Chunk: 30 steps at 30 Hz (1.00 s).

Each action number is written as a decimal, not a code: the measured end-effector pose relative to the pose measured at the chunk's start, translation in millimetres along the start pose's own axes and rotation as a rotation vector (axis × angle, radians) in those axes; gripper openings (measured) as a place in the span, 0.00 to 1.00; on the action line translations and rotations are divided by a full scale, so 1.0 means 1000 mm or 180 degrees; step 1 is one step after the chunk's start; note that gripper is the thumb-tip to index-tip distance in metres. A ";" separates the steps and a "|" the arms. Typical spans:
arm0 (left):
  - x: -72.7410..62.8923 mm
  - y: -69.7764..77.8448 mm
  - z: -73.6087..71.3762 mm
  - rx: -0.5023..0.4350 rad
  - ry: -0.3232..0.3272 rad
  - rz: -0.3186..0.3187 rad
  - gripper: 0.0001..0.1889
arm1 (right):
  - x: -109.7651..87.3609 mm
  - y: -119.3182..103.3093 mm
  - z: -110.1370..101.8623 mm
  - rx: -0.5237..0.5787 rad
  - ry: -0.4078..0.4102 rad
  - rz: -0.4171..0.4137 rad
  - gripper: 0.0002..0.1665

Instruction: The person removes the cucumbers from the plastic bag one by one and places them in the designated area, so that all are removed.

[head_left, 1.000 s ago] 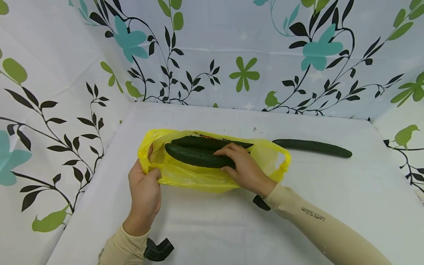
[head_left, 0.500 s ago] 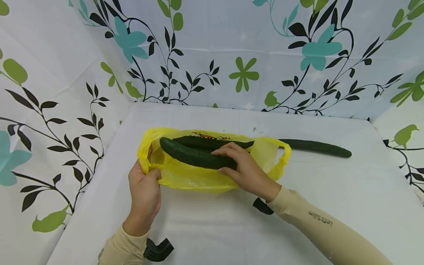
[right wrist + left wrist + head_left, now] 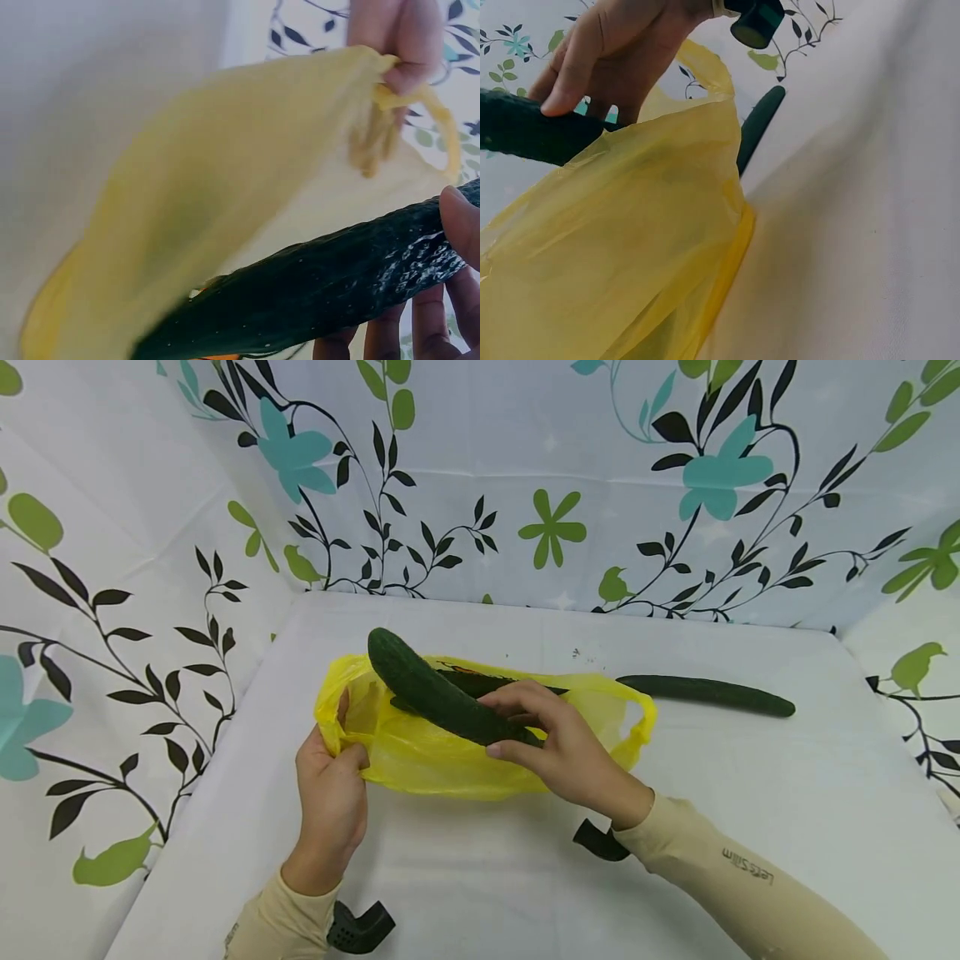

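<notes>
My left hand holds the left rim of a yellow plastic bag, the thumb outside and the fingers inside its mouth. My right hand grips one end of a dark green cucumber. This cucumber slants over the bag's mouth, its far end raised above the rim. Behind and under it, more dark green cucumber shows inside the bag, partly hidden. In the right wrist view the gripped cucumber has the thumb on one side and the fingers on the other.
Another cucumber lies on the white table, right of the bag. The bag's handle loop hangs behind my right wrist. A black wrist device is on the left arm, another on the right. Patterned cloth stands behind.
The cucumber in my right hand has tilted up, its far end rising from inside the bag to above the rim. The right hand has shifted slightly right and nearer; the left hand stays almost still.
</notes>
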<state>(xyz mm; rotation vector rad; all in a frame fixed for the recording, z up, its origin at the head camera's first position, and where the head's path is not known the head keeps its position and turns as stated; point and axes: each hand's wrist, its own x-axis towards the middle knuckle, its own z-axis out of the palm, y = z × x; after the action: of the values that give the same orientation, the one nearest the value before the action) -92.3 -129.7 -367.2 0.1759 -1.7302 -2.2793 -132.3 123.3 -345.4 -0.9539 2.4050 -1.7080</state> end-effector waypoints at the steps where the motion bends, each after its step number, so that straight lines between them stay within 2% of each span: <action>1: 0.000 0.000 0.000 -0.0007 -0.0007 -0.0001 0.40 | 0.000 -0.003 -0.001 0.0065 0.0017 -0.0012 0.26; 13: 0.000 0.001 0.001 -0.0029 -0.0066 -0.0018 0.39 | 0.002 -0.022 -0.018 0.0823 0.0293 -0.0209 0.26; 21: 0.000 0.001 0.001 -0.0032 -0.0129 -0.0006 0.39 | -0.003 -0.039 -0.036 0.1561 0.0521 0.0093 0.29; 30: 0.000 0.001 0.004 0.0041 -0.0085 -0.0049 0.36 | -0.008 -0.058 -0.059 0.1871 0.0772 0.0213 0.30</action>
<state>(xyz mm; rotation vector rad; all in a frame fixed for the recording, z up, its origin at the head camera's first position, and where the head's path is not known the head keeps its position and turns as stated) -92.9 -126.3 -365.4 0.1624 -1.7629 -2.2921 -121.2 165.1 -273.9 -0.5995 1.8133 -2.4077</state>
